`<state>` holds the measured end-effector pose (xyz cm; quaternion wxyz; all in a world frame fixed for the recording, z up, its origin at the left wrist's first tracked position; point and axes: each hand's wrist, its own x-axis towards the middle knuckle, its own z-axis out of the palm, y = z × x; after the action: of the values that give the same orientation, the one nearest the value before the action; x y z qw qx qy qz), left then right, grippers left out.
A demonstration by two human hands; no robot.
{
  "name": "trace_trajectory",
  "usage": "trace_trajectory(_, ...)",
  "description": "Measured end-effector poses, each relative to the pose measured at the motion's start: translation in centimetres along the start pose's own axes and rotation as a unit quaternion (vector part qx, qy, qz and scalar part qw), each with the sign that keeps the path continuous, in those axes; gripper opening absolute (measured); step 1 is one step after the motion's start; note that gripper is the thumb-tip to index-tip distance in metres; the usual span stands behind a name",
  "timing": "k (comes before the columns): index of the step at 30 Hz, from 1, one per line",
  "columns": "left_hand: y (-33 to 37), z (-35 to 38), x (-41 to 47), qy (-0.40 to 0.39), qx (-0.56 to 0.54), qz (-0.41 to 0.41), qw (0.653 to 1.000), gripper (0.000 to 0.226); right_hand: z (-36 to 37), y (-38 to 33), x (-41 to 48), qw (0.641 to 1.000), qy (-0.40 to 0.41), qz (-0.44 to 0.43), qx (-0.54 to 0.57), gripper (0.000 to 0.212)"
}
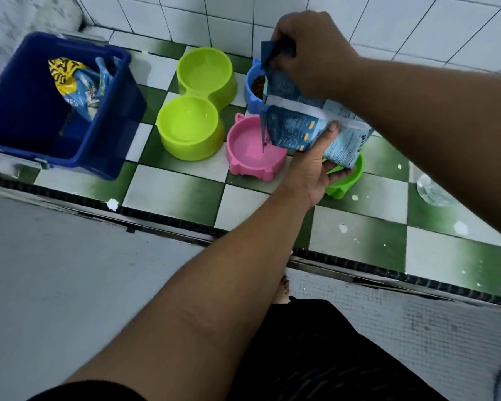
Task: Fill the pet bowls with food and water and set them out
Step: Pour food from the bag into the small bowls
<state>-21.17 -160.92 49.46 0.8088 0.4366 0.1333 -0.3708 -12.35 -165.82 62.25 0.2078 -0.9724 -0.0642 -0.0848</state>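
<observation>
Head: food bag (pixel 297 124) in left hand (pixel 310 172)

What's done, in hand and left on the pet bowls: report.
Done: the blue bowl holds kibble. In hand: left hand and right hand grip the food bag over the pink bowl, no kibble in it yet. Left: the pink bowl, the green bowl and the lime double bowl; whether any holds water I cannot tell.

a: the bowls, what are they?
b: smooth plastic. the lime-green double bowl (pixel 195 102) is glossy, the round pink bowl (pixel 255 151) duller.
a: the pouch?
b: the blue printed food pouch (pixel 298 125) is shiny, crinkled film. the green-and-white tiled surface (pixel 171 192) is glazed.
</observation>
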Motion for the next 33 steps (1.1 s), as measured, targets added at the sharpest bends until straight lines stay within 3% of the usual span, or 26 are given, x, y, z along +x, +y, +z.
trace_trajectory(28, -0.1, -1.3, -0.4, -0.011, 0.016, -0.016, 1.0, 0.056, 0.9, 0.4, -0.3, 1.0, 0.005, 0.03, -0.003, 0.024)
trace_trajectory(33, -0.2, -1.4, -0.5, -0.024, 0.025, -0.025, 0.999, 0.037, 0.4, 0.5, -1.0, 0.999, 0.002, 0.042, 0.007, 0.023)
